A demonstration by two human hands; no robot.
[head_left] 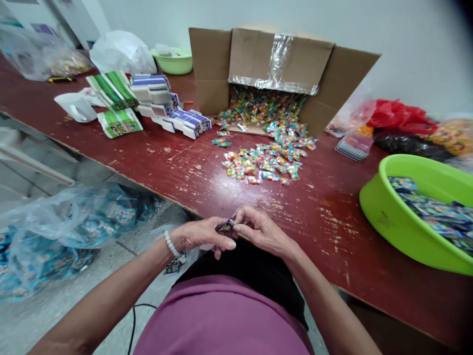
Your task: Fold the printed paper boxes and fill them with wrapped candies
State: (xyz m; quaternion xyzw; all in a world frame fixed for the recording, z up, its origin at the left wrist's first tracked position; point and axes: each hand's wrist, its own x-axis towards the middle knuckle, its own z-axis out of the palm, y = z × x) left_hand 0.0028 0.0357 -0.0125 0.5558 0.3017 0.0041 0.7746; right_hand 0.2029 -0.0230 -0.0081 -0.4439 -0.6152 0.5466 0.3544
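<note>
A small dark printed packet (224, 226) is held between both hands, just over my lap at the table's front edge. My left hand (205, 235), with a beaded bracelet on its wrist, grips the packet between thumb and fingers. My right hand (263, 232) pinches the packet's right end; its fingertips partly hide it. Beyond the hands, several small clear-wrapped colourful candies (258, 165) lie loose on the red table (177, 167). They trail back to an open cardboard box (281, 59) on its side, filled with more of them.
A green basin (399, 231) with dark packets stands at right. Folded purple cartons (190, 123) and green cartons (120, 123) lie at left beside a white mug (76, 107). Red plastic bags (401, 117) sit at the back right. A clear bag of blue packets (103, 217) rests on the floor.
</note>
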